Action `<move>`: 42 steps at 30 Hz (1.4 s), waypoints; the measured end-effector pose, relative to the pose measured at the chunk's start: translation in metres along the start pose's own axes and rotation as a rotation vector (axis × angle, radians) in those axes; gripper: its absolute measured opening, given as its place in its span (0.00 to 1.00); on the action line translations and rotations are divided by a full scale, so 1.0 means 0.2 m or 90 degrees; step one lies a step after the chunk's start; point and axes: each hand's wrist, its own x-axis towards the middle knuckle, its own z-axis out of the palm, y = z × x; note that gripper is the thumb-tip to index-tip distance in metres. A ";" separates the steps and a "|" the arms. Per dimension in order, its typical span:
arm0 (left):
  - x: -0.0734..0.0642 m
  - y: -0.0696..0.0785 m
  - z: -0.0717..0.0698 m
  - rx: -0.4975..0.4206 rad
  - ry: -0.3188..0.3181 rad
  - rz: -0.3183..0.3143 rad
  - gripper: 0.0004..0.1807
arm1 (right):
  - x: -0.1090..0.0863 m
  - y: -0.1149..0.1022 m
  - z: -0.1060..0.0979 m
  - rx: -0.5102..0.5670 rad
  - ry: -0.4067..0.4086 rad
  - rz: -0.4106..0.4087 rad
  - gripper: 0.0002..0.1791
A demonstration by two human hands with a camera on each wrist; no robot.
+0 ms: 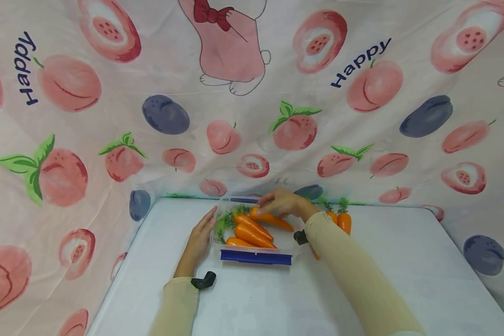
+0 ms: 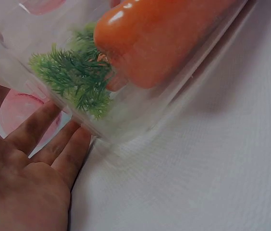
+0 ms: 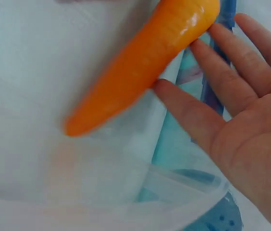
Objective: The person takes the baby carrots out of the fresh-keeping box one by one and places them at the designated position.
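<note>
A clear plastic box [image 1: 284, 240] with blue latches holds several orange toy carrots [image 1: 252, 234], their green tops toward its left side. My left hand [image 1: 202, 233] rests against the box's left wall; in the left wrist view its fingers [image 2: 70, 147] lie nearly straight along the plastic beside green fronds [image 2: 73, 79]. My right hand [image 1: 282, 203] reaches over the back of the box, by the thick end of the rearmost carrot [image 1: 279, 221]. The right wrist view shows its fingers [image 3: 231, 86] extended and spread along that carrot's side, fingertips touching it; the thumb is hidden.
More toy carrots [image 1: 343, 223] lie on the white table [image 1: 395, 261] right of the box, partly behind the right forearm. A blue latch [image 1: 256, 257] hangs open at the box's front. Behind the table hangs a peach-printed cloth [image 1: 252, 116].
</note>
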 end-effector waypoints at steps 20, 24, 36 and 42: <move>0.00 0.00 -0.01 0.032 0.002 -0.003 0.28 | 0.02 0.00 0.08 0.016 -0.100 0.123 0.44; -0.01 0.00 -0.01 0.032 0.002 -0.001 0.27 | 0.03 0.00 0.09 0.015 -0.103 0.134 0.43; 0.00 -0.01 -0.01 0.023 0.002 0.010 0.26 | 0.07 0.04 0.11 0.027 -0.145 0.160 0.33; 0.01 -0.01 -0.01 0.019 0.001 0.022 0.26 | 0.06 0.03 0.11 0.009 -0.135 0.151 0.29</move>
